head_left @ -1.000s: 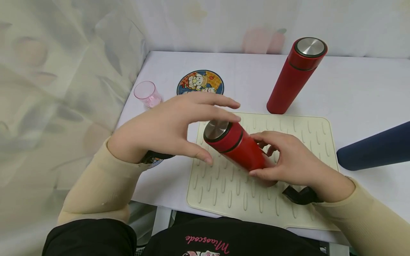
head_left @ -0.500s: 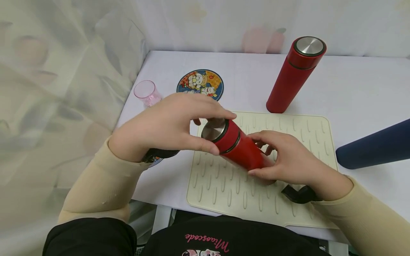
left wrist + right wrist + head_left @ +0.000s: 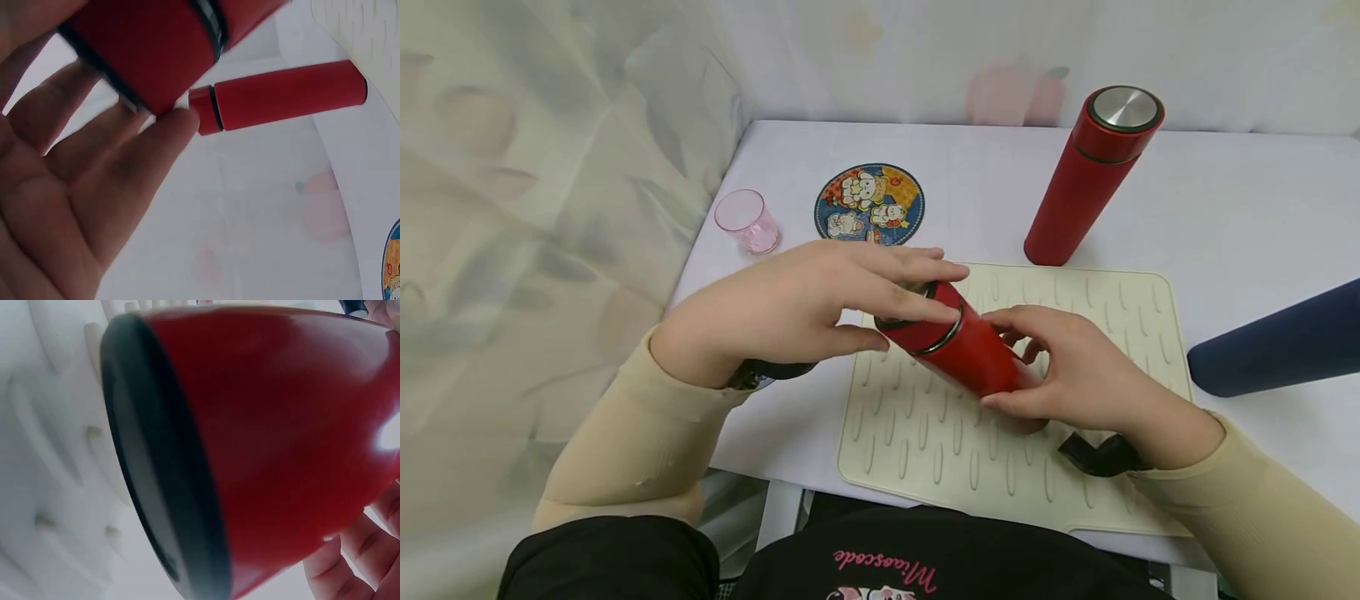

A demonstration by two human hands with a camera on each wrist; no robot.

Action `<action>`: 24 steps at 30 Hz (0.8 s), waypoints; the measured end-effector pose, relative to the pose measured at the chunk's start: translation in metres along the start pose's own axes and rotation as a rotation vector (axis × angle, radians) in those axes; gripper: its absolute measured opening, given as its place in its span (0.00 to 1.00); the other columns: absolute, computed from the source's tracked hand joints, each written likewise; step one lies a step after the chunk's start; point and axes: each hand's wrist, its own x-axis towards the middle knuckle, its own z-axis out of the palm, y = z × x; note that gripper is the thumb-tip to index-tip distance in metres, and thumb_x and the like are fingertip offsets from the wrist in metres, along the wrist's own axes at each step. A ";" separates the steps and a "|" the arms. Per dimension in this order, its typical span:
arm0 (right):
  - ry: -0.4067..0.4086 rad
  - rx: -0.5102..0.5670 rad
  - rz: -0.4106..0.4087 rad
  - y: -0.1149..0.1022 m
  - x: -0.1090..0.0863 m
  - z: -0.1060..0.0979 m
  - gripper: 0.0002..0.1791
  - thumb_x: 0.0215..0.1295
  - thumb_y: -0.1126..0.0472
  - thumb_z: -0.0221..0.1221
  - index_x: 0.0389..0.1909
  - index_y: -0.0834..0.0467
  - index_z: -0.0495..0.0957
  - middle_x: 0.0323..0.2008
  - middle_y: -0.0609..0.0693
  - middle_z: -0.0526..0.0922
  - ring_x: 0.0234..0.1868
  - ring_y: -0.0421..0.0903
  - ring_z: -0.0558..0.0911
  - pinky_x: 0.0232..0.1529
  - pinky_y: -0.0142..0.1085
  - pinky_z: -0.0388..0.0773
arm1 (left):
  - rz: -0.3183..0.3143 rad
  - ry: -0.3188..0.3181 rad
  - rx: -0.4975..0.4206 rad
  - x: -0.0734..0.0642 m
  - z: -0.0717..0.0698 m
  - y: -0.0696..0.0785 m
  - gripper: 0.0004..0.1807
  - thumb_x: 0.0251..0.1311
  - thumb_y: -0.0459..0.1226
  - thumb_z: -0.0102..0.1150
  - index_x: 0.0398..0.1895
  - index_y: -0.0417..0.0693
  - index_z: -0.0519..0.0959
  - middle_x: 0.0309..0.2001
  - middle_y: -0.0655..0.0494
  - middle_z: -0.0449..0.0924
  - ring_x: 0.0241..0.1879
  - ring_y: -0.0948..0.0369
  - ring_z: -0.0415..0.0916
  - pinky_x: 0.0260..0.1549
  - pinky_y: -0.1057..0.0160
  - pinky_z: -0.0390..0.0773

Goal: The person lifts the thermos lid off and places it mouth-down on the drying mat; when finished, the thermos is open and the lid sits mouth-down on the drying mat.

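A glossy red thermos flask [image 3: 981, 358] with a dark ring under its lid leans over the cream ribbed mat [image 3: 917, 442], its top toward the left. Around its lower body, the right hand [image 3: 1075, 379] grips with thumb and fingers. The left hand [image 3: 808, 304] holds the lid [image 3: 137, 56], fingers across its top and side and thumb at its lower left edge. Most of the lid's steel top is hidden under those fingers. In the right wrist view the flask's dark base [image 3: 165, 462] is tilted; I cannot tell whether it touches the mat.
A second red thermos [image 3: 1090, 179] stands upright behind the mat. A dark blue flask [image 3: 1277, 342] stands at the right. At the back left are a pink clear cup [image 3: 748, 221] and a round cartoon coaster [image 3: 871, 204]. Another coaster is mostly hidden under the left wrist.
The left hand comes from spread fingers around the lid to contact with it; then its fingers swing forward over the lid. The right hand and tilted thermos stay nearly still.
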 end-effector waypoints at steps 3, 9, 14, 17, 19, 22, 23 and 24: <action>-0.016 0.003 -0.002 0.001 0.000 0.002 0.40 0.54 0.50 0.85 0.69 0.53 0.82 0.56 0.43 0.89 0.52 0.43 0.84 0.45 0.40 0.87 | -0.025 0.016 0.001 0.000 0.000 0.001 0.31 0.65 0.31 0.79 0.71 0.55 0.85 0.78 0.53 0.77 0.77 0.56 0.75 0.64 0.55 0.84; -0.024 0.007 -0.005 0.000 0.001 0.006 0.40 0.55 0.50 0.85 0.69 0.52 0.82 0.56 0.42 0.89 0.52 0.43 0.84 0.46 0.40 0.87 | -0.224 0.077 0.088 0.006 0.001 0.007 0.32 0.63 0.52 0.81 0.69 0.56 0.87 0.58 0.60 0.90 0.51 0.64 0.83 0.43 0.60 0.86; -0.024 0.015 -0.020 -0.001 0.002 0.006 0.40 0.55 0.51 0.85 0.69 0.52 0.82 0.56 0.42 0.89 0.52 0.42 0.84 0.45 0.39 0.87 | -0.373 0.127 0.239 0.013 0.005 0.010 0.35 0.63 0.64 0.75 0.65 0.55 0.88 0.45 0.61 0.90 0.41 0.62 0.83 0.40 0.55 0.84; -0.019 0.014 -0.025 -0.002 0.003 0.006 0.40 0.55 0.51 0.85 0.69 0.53 0.82 0.55 0.42 0.89 0.51 0.42 0.84 0.45 0.40 0.87 | -0.316 0.145 0.181 0.009 0.005 0.006 0.42 0.57 0.63 0.80 0.71 0.54 0.84 0.59 0.58 0.88 0.57 0.60 0.84 0.55 0.52 0.84; -0.014 0.012 -0.025 -0.002 0.003 0.006 0.40 0.54 0.52 0.85 0.69 0.53 0.82 0.55 0.42 0.89 0.51 0.42 0.84 0.45 0.40 0.88 | -0.219 0.134 0.094 0.004 0.004 0.003 0.46 0.53 0.58 0.85 0.75 0.54 0.81 0.72 0.56 0.81 0.70 0.58 0.77 0.66 0.49 0.80; -0.010 0.013 -0.018 -0.002 0.003 0.005 0.40 0.54 0.52 0.84 0.69 0.53 0.82 0.55 0.43 0.89 0.51 0.42 0.84 0.45 0.40 0.87 | -0.070 0.092 -0.002 -0.003 0.001 -0.001 0.43 0.54 0.46 0.88 0.75 0.53 0.81 0.81 0.52 0.71 0.82 0.54 0.65 0.75 0.46 0.73; -0.008 0.014 -0.017 -0.002 0.003 0.004 0.40 0.54 0.52 0.84 0.69 0.53 0.82 0.56 0.43 0.89 0.51 0.42 0.84 0.45 0.40 0.87 | -0.039 0.079 -0.011 -0.004 0.001 -0.001 0.40 0.56 0.41 0.87 0.74 0.54 0.82 0.83 0.51 0.69 0.83 0.53 0.63 0.75 0.46 0.73; -0.008 0.016 -0.017 -0.001 0.003 0.004 0.40 0.54 0.52 0.84 0.69 0.53 0.83 0.56 0.43 0.89 0.51 0.42 0.84 0.45 0.40 0.87 | -0.015 0.069 -0.014 -0.005 0.001 -0.001 0.37 0.58 0.36 0.85 0.73 0.54 0.83 0.83 0.50 0.69 0.84 0.53 0.63 0.74 0.47 0.74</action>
